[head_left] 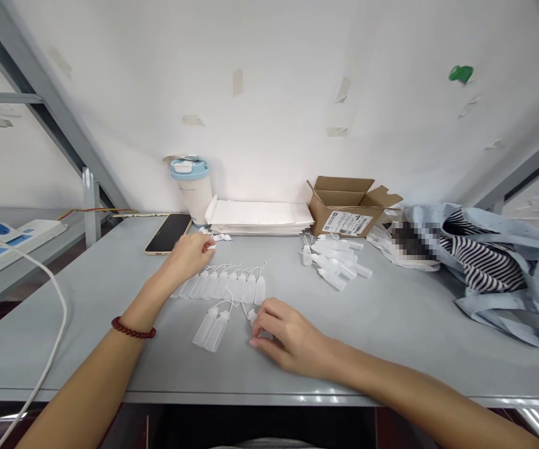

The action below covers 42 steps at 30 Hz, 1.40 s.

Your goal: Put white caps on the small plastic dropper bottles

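My left hand [189, 257] reaches to the small white pieces [222, 237] in front of the paper stack. Its fingers are closed, and a bit of white shows at their tips, too small to name. Nearer the table's front, my right hand [288, 337] is curled around a small clear plastic bottle [252, 315], mostly hidden by the fingers. To its left, two similar bottles [212, 328] lie side by side with thin white strings or tethers at their tops. Behind them runs a tight row of several more such bottles [225, 285].
A loose pile of bottles [337, 257] lies before an open cardboard box [346, 212]. At the back are a white paper stack [260, 215] and a blue-lidded cup [194, 187], beside a phone [169, 234]. A cloth bag [484, 249] lies right; a power strip [21, 240] sits left.
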Available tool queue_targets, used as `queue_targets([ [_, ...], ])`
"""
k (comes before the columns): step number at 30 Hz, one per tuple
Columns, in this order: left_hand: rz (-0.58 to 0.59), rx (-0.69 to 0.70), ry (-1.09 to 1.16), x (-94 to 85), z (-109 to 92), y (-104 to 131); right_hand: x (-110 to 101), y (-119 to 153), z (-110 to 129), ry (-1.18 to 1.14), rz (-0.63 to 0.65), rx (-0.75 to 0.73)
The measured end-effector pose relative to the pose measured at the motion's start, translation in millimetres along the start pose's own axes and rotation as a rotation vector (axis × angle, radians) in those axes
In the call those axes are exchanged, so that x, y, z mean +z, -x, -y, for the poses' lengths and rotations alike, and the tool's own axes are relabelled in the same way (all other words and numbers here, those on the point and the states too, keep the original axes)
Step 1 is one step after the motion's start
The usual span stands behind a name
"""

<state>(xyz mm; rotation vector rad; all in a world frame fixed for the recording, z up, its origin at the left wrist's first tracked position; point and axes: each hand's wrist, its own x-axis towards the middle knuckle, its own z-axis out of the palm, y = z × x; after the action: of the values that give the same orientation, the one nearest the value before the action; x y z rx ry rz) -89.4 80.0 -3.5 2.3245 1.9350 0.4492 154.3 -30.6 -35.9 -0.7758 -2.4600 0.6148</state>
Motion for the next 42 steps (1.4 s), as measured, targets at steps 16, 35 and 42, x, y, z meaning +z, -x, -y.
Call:
queue_targets([
  [16,-0.013,-0.015,0.077,-1.5,-3,1,0,0,-2,0.149,0.038,0.110],
  [35,0.093,-0.196,0.675,-17.2,-26,12,3,2,-6,0.384,0.004,-0.042],
  [42,0.216,-0.126,0.817,-16.4,-29,17,2,1,-6,0.442,-0.004,-0.084],
])
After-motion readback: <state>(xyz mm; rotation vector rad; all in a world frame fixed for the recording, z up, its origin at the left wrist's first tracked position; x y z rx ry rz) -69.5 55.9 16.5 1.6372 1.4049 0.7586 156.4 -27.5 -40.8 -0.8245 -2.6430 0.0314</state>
